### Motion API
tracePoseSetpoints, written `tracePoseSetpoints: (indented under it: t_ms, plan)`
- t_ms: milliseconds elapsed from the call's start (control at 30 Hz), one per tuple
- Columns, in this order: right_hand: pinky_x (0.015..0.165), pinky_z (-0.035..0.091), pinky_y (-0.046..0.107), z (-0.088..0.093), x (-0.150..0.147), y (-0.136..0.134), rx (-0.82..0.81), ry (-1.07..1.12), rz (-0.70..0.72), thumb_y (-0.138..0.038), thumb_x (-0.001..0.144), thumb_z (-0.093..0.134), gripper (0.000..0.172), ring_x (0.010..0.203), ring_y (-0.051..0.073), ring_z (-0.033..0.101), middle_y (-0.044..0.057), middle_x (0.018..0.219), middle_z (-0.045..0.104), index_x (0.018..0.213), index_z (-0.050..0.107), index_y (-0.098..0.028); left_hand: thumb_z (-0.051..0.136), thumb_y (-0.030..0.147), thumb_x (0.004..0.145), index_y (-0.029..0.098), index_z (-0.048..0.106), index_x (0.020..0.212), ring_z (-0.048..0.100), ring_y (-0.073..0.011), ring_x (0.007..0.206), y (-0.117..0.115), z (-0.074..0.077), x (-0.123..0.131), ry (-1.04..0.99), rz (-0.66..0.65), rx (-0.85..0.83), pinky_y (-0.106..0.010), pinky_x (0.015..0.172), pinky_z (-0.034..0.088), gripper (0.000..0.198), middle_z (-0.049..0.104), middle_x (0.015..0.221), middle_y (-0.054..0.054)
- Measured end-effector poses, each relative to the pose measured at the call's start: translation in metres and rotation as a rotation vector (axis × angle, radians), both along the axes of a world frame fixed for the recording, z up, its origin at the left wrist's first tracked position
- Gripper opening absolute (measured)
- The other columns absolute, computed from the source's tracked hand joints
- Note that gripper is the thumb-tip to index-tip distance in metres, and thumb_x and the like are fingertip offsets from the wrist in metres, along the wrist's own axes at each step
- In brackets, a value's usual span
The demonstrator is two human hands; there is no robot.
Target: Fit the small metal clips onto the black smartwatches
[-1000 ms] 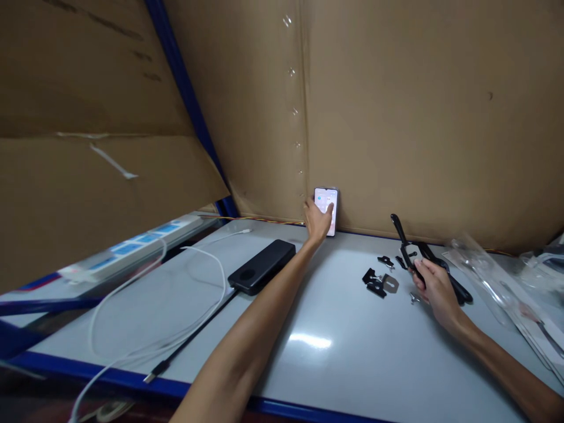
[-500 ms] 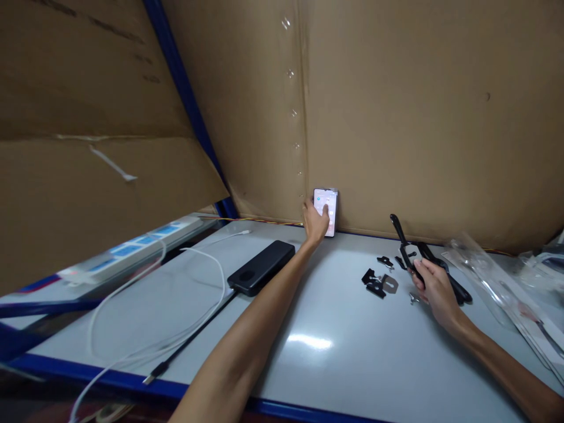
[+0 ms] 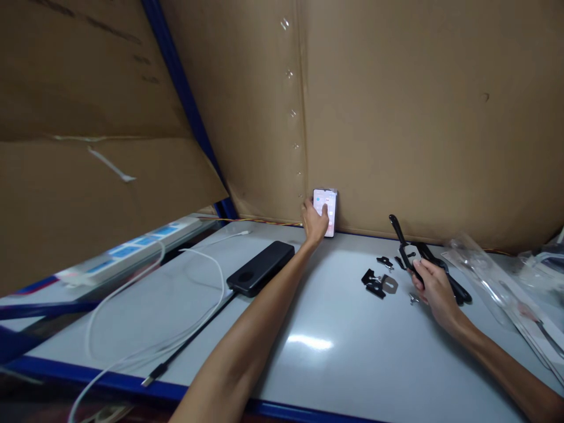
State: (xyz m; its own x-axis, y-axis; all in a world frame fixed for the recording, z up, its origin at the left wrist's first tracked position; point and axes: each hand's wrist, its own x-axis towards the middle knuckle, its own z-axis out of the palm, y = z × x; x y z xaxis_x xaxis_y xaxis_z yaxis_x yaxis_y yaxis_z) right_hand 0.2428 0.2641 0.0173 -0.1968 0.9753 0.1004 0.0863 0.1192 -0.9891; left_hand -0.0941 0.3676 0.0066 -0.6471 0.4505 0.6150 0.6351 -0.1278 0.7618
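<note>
My left hand reaches to a lit smartphone standing upright against the cardboard. Its thumb lies on the screen, while the fingers bend round the left edge. On the right, my right hand is closed on a black spokeshave, held tilted with one handle pointing up. Behind that hand lie more black spokeshave bodies, partly covered. To its left on the table are small black metal clamp plates, another black plate with a screw and a slotted grey blade. A small thumbscrew lies beside my fingers.
A black power bank with a cable sits left of my left forearm. White cables loop over the tabletop. A power strip runs along the left side. Clear plastic packaging lies at the right. Cardboard stands behind.
Both hands stay almost where they were, thumb on the screen and spokeshave held. The whole view has shifted very slightly.
</note>
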Motion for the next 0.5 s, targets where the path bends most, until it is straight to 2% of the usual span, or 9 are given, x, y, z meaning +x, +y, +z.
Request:
tracePoseSetpoints:
  t_ms: [333,500]
  plan:
    - [0.036,0.02,0.021,0.0,0.001,0.0,0.008,-0.013,-0.008,-0.069,0.079,0.064,0.052,0.042,0.008,0.029,-0.007,0.051,0.038,0.07,0.041,-0.023,0.06,0.031,0.092,0.019,0.053,0.125,0.054,-0.0336,0.131,0.004,-0.002,-0.002,0.002,0.009,0.022,-0.052,0.115,0.04,0.036,0.059,0.132,-0.018]
    - [0.037,0.02,0.021,0.001,0.002,0.0,0.006,-0.016,-0.004,-0.069,0.079,0.063,0.051,0.043,0.008,0.029,-0.007,0.052,0.039,0.071,0.043,-0.023,0.054,0.027,0.093,0.017,0.055,0.124,0.059,-0.0309,0.125,-0.001,-0.002,-0.013,0.036,-0.066,0.003,-0.05,0.112,0.043,0.032,0.063,0.128,-0.018]
